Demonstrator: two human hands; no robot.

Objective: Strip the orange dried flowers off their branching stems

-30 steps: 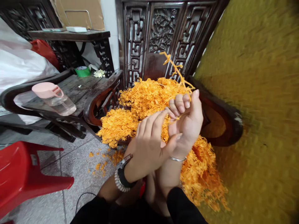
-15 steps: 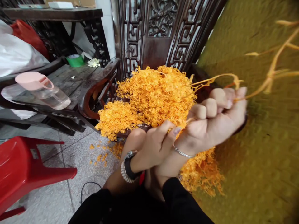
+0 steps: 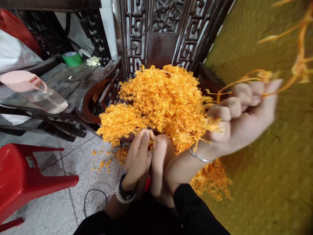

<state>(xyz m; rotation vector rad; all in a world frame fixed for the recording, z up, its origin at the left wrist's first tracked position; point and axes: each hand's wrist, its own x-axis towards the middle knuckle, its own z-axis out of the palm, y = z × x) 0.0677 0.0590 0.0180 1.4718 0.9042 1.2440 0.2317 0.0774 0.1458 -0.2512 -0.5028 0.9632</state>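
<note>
My right hand (image 3: pixel 244 117), raised at the right with a silver bangle on its wrist, is closed round an orange flower stem (image 3: pixel 302 42) whose branches stretch past the upper right edge. More orange sprigs trail from beneath its curled fingers. By my knees, my left hand (image 3: pixel 140 151) has its fingers bent inward around small orange flower bits (image 3: pixel 152 143), mostly hidden by the fingers. Just beyond lies a big fluffy heap of orange flowers (image 3: pixel 168 98) on a dark carved wooden chair (image 3: pixel 89 98).
Orange crumbs (image 3: pixel 102 164) are scattered on the speckled floor. A red plastic stool (image 3: pixel 22 182) stands at the left. On the neighbouring wooden seat are a pink-lidded bottle (image 3: pixel 36 91) and a green tape roll (image 3: pixel 72 58). More orange flowers (image 3: pixel 212 179) lie beside the mustard surface (image 3: pixel 269 179).
My left hand has pulled away from my right wrist, down and left to my knees. The right hand has shifted right with the stem. The view has turned slightly.
</note>
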